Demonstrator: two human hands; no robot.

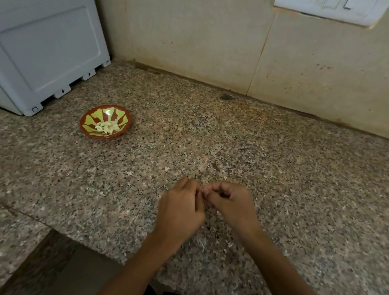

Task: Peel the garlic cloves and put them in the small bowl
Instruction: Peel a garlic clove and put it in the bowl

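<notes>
Nearest, two bare forearms reach in over the rounded front edge of a speckled granite counter [286,160], mottled brown, grey and black, with thin pale flakes of papery skin [201,245] scattered on it just below the wrists. The left hand [181,210] and the right hand [233,204] meet above the stone, knuckles up, fingers curled inward and fingertips touching. Between them a small pale, pinkish garlic clove [205,192] shows only as a sliver; both hands seem to pinch it, though the fingers cover most of it and the exact grip is blurred. Farther out and well to the left of the left hand sits the small bowl [87,121], a shallow round dish with a glossy red-brown rim and yellow-green petal shapes inside; a little heap of peeled cloves [107,127], creamy white and smooth, lies in its bottom. Just behind the bowl, farther left, stands a white plastic appliance [42,46] with a recessed panel and small feet. Beyond the hands rises a beige tiled wall [204,36], flecked with reddish spots, and high to the right of the right hand a white switch plate [331,4] with a socket.
</notes>
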